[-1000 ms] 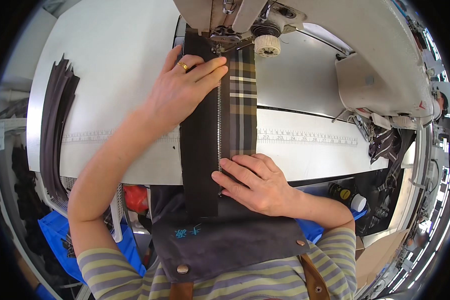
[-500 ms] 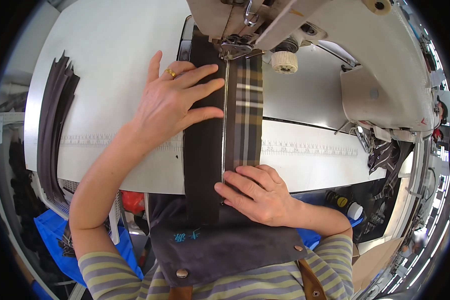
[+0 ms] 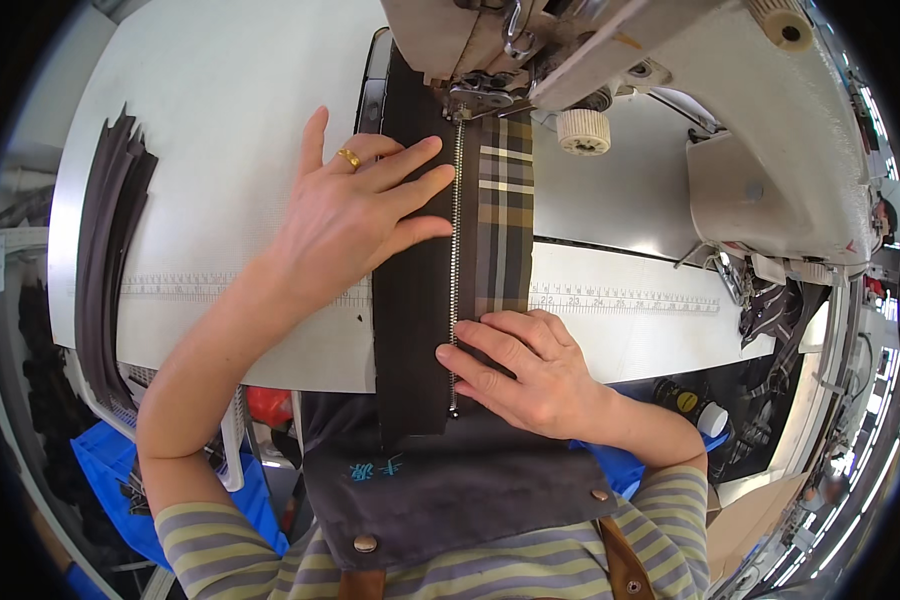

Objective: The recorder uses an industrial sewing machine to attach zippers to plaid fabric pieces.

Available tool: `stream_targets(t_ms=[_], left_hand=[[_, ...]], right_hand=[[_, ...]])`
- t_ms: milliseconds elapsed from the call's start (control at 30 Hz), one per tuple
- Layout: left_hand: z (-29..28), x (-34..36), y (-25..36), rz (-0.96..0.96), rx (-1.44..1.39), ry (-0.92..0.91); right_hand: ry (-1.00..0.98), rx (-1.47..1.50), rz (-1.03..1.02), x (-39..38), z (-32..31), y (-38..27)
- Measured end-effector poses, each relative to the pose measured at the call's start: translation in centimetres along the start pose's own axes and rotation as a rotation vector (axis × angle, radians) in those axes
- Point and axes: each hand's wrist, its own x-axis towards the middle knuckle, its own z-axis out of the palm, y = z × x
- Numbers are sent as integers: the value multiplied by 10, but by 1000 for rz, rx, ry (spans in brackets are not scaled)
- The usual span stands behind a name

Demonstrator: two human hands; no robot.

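Observation:
A black fabric strip [image 3: 410,300] lies lengthwise under the sewing machine's presser foot [image 3: 461,113], with a metal-toothed zipper [image 3: 455,260] along it and brown-grey plaid cloth [image 3: 505,225] to the zipper's right. My left hand [image 3: 355,215] rests on the upper black strip with fingers spread apart, thumb reaching toward the zipper and little finger raised at the left. Lower down, my right hand [image 3: 530,380] lies over the zipper and plaid, its slightly bent fingers apart on the work; its thumb is mostly hidden.
Dark strips [image 3: 115,250] are stacked on the white table's [image 3: 200,150] left. Striped cloth scraps [image 3: 770,310] and metal attachments lie at the right below the machine body [image 3: 760,200]. Below the table are a white basket [image 3: 232,450], blue bins [image 3: 110,490] and a bottle [image 3: 695,410].
My left hand has spread its fingers and thumb and shifted slightly left. My right hand has shifted a little rightward. The view has moved slightly, so machine and cloth sit farther right.

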Motion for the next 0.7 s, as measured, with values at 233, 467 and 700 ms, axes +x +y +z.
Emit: stream_targets(t_ms=[233, 467, 700], left_hand=[[6, 0, -2, 16, 47, 3], [9, -3, 9, -67, 53, 3], [10, -3, 8, -65, 17, 4]], right_hand=[[-43, -33, -7, 8, -5, 11], [-63, -2, -14, 10, -4, 8], [-34, 27, 5, 25, -7, 31]])
